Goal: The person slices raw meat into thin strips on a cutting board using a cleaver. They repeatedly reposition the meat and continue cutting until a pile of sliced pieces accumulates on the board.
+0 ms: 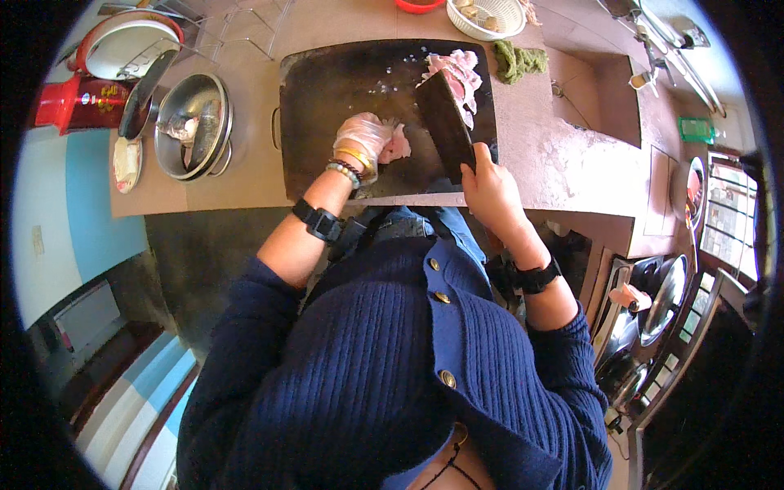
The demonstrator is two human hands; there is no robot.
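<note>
My right hand (493, 191) grips the handle of a dark cleaver (446, 122), its broad blade slanting up and left over the board. My left hand (364, 138), in a thin clear plastic glove, is curled against a small piece of pink fish flesh (398, 146); its fingertips are hidden. Under both lies a dark cutting board (324, 86) with a metal handle at its left side. Beyond the blade, a heap of pale pink slices (460, 70) sits in the board's far right corner, partly covered by the cleaver. Small whitish scraps dot the board's far half.
On the left, a steel colander (223, 147) holds fish pieces (205, 131), beside a small dish (127, 165) and a red container (86, 103). A green cloth (519, 61) and a white basket (513, 24) lie far right. A sink (579, 92) opens beyond the counter's right part (588, 165).
</note>
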